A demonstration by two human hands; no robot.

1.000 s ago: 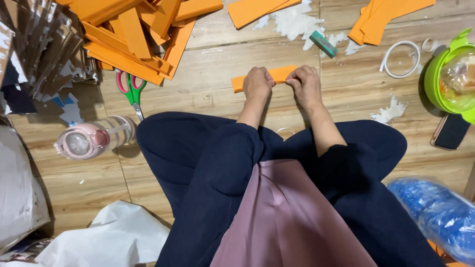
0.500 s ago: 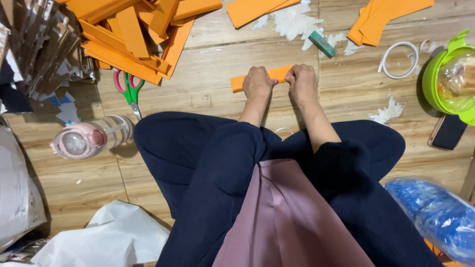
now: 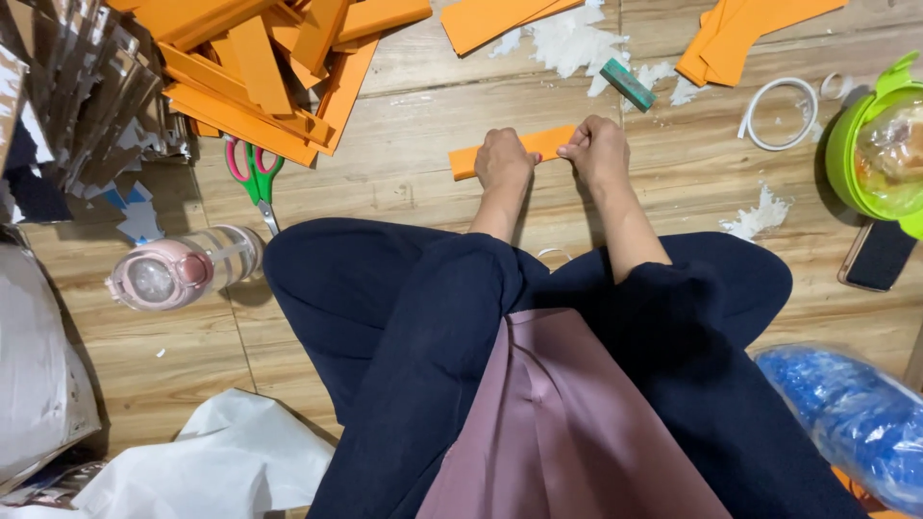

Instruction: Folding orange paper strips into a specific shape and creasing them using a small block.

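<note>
Head view: the person sits cross-legged on the wooden floor (image 3: 404,183), both hands pressing an orange paper strip (image 3: 548,142) flat — a fold or crease appears to be in hand. Left hand (image 3: 505,159) lies curled over the strip's middle; right hand (image 3: 598,149) pinches its right end, fingertips together. Next move likely calls for steady, even pressure. Scissors (image 3: 252,173) lie well apart.
</note>
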